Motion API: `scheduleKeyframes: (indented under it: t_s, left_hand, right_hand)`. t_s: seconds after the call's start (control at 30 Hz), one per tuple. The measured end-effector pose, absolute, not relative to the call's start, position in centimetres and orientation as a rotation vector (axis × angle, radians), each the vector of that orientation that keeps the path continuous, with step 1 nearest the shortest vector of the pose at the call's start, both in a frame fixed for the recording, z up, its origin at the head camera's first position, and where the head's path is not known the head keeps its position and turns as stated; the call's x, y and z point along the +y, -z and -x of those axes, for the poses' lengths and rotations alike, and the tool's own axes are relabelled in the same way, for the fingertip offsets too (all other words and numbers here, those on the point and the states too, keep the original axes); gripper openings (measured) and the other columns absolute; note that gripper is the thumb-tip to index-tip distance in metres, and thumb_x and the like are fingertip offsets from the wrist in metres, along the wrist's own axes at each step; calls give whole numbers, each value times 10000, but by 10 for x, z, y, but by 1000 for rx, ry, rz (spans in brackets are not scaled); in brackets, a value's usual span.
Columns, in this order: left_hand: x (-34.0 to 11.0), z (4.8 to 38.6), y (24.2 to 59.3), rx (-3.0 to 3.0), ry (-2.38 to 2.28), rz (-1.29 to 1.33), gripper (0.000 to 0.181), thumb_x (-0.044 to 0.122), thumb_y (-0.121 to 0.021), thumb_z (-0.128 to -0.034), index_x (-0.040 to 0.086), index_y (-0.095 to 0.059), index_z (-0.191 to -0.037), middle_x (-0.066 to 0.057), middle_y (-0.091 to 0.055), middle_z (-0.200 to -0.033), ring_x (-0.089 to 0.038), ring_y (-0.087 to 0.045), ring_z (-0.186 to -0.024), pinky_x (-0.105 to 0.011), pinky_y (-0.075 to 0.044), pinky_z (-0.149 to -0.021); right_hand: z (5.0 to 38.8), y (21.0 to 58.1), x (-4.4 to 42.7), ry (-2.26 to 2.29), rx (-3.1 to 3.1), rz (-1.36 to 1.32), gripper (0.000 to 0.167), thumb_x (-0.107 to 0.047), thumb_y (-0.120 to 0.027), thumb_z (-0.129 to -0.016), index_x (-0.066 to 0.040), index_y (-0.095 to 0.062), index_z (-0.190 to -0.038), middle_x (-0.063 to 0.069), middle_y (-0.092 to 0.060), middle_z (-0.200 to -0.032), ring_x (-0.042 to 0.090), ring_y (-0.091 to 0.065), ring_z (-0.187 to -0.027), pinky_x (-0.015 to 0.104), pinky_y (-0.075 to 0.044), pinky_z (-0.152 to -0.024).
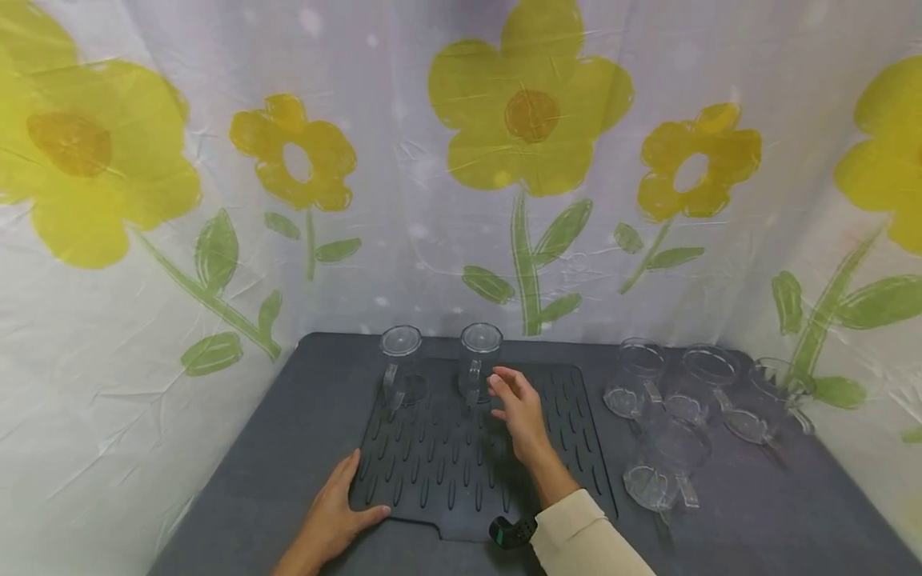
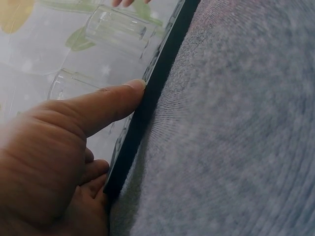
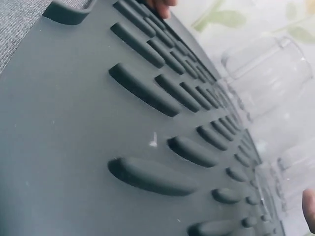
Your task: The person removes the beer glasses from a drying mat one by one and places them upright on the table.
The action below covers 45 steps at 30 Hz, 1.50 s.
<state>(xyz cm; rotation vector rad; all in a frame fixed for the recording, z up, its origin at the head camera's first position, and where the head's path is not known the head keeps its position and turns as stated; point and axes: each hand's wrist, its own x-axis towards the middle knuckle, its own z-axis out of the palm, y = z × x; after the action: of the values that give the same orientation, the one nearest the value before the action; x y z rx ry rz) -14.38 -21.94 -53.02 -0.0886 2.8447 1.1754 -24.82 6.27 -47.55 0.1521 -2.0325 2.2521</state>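
Observation:
Two clear glass mugs stand bottom up on the far part of a dark ridged drying mat [image 1: 450, 508], a left mug [image 1: 401, 342] and a right mug [image 1: 481, 339]. My right hand [image 1: 520, 412] is just to the right of the right mug, its fingers loosely bent with nothing held; whether a fingertip touches the glass I cannot tell. At the mat's near left corner rests my left hand [image 1: 333, 508], thumb along the front edge and fingers by the left side. In the left wrist view the thumb [image 2: 110, 105] presses on the mat's rim, fairly straight.
Several more clear glass mugs stand on the grey tabletop [image 1: 266, 448] to the right of the mat, the nearest mug [image 1: 666, 456] closer to me than the others. Behind the table hangs a curtain [image 1: 389, 240] with yellow flowers. A black wrist device [image 1: 513, 532] sits by the right sleeve.

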Motion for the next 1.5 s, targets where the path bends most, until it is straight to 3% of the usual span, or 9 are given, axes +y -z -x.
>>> scheduleKeyframes:
  t_s: [0.4, 1.0, 1.23, 1.5]
  left_hand:
    - [-219, 144, 527, 2838, -1198, 82, 1168, 445, -870, -667, -75, -228, -1492, -328, -280, -1467, -507, -282, -1321, -638, -299, -1006]
    - [-219, 144, 529, 2826, -1189, 125, 1179, 461, -871, -654, -58, -233, -1499, -317, -268, -1480, -499, -272, -1330, -640, -286, -1012]
    - [-219, 144, 528, 2833, -1178, 122, 1169, 451, -873, -658, -60, -238, -1496, -317, -273, -1478, -495, -274, -1331, -635, -291, -1012]
    - [-218, 143, 529, 2837, -1187, 131, 1168, 461, -871, -654, -48, -246, -1499, -302, -274, -1484, -495, -279, -1329, -640, -297, -1005]
  right_hand:
    - [256, 488, 52, -2177, -2126, -110, 448, -360, -606, -961, -20, -600, -1253, 122, -629, -1153, 288, -574, -1050, 550, -483, -863]
    - [265, 499, 45, -2273, -2176, -285, 464, -335, -560, -991, 35, -574, -1270, 210, -628, -1189, 432, -529, -1138, 566, -475, -877]
    - [268, 499, 41, -2340, -2150, -313, 489, -349, -569, -984, 37, -558, -1284, 201, -634, -1176, 429, -536, -1128, 565, -476, -875]
    - [271, 501, 33, -2320, -2131, -340, 333, -190, -583, -989, 31, -586, -1240, 244, -629, -1146, 420, -575, -1093, 514, -503, -868]
